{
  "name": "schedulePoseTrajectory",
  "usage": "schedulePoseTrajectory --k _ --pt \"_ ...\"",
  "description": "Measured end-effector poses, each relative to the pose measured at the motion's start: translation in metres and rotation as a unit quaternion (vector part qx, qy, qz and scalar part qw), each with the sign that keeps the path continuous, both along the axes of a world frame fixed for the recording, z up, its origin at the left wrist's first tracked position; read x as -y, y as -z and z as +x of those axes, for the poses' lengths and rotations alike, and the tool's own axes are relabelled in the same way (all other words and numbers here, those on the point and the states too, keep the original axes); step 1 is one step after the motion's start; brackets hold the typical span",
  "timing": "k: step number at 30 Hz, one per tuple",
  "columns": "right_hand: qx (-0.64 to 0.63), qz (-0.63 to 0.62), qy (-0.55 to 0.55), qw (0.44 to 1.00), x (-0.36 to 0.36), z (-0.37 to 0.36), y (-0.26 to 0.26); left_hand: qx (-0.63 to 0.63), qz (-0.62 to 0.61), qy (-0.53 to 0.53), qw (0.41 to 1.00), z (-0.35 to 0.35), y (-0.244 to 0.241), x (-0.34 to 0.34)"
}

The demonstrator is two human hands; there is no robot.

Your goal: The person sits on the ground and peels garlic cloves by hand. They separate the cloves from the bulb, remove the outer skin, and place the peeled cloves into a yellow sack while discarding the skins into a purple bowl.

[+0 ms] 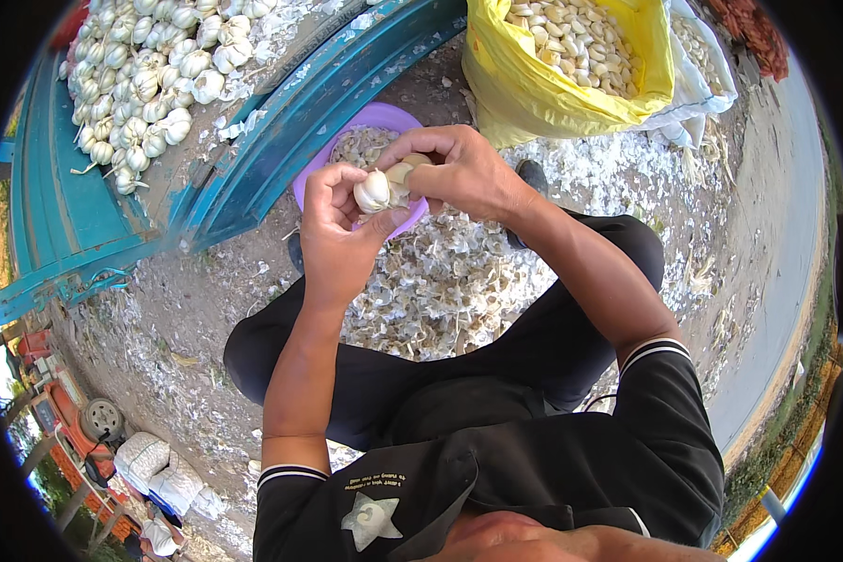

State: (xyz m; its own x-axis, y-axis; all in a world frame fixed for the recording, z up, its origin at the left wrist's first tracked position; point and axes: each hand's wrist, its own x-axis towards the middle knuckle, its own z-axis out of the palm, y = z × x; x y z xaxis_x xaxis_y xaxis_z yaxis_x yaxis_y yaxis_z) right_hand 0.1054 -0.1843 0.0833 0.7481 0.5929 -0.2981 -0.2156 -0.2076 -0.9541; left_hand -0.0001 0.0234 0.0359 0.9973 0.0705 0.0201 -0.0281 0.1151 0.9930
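Above a purple plastic basin (309,173), my left hand (337,232) holds a white garlic bulb (374,192), partly broken apart, between thumb and fingers. Touching its right side, my right hand (456,168) pinches garlic cloves (402,170) between thumb and index finger. Small cloves or bits of garlic (360,145) lie in the basin, partly hidden by my hands. A yellow sack (520,98) at the upper right stands open, full of separated cloves (576,46). Many whole garlic bulbs (140,84) are heaped at the upper left on a teal metal truck bed (63,204).
Papery garlic skins (442,288) cover the ground between my legs. A white sack (702,70) of cloves stands behind the yellow one, near red mesh bags (752,35). At the lower left are a red vehicle (67,421), full white sacks (144,456) and a person (158,535).
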Motion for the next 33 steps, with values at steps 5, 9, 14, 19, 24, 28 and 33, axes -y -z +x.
schedulePoseTrajectory --k 5,9,14,19,24,28,33 --pt "-0.207 0.135 0.018 0.969 0.011 0.013 0.019 -0.064 -0.149 0.028 0.986 0.004 0.002 -0.008" --pt "-0.28 0.17 0.042 0.944 0.008 0.009 0.012 -0.102 -0.22 -0.017 0.97 0.001 -0.011 -0.007" --pt "-0.134 0.091 0.005 0.987 0.01 0.007 0.003 -0.015 -0.034 -0.018 0.999 0.0 0.002 -0.01" --pt "0.221 -0.04 -0.034 0.974 -0.003 -0.004 0.007 0.038 0.106 -0.039 0.993 -0.001 0.006 -0.003" --pt "0.209 -0.069 -0.015 0.975 -0.006 -0.01 -0.001 0.063 0.201 -0.051 0.976 0.002 -0.008 -0.006" --pt "0.081 -0.028 -0.005 0.996 -0.001 -0.004 0.004 0.031 0.146 -0.015 0.989 -0.001 -0.014 -0.006" --pt "-0.197 0.135 0.02 0.971 0.003 0.009 0.01 -0.059 -0.117 -0.001 0.991 0.004 -0.017 -0.016"
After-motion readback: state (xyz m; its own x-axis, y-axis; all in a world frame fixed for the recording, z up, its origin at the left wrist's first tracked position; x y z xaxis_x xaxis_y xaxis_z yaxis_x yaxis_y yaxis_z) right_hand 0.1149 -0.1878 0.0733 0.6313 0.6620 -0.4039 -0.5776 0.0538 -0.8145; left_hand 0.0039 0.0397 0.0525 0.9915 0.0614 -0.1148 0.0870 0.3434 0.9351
